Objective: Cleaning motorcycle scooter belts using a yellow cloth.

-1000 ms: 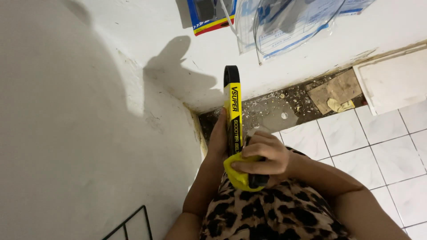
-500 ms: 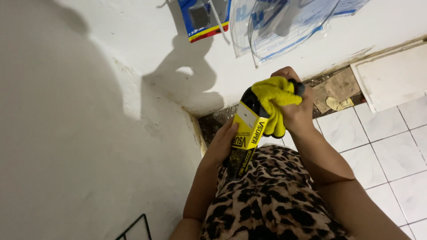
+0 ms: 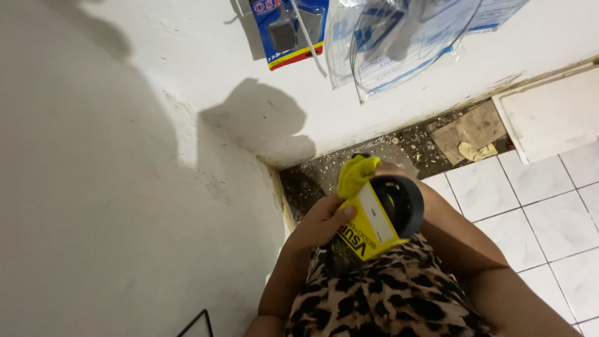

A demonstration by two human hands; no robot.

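Tilted now, open end toward the camera, the yellow-and-black tube lies low before the torso; left hand grips its body, right hand, mostly hidden, presses a yellow cloth to its rim; wiping step, next needing steady support

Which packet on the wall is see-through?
The clear plastic bag with blue print, on the right. The blue cardboard packet beside it is solid, with a red-and-yellow edge.

black tape roll | yellow card sleeve, tilted | yellow cloth on top
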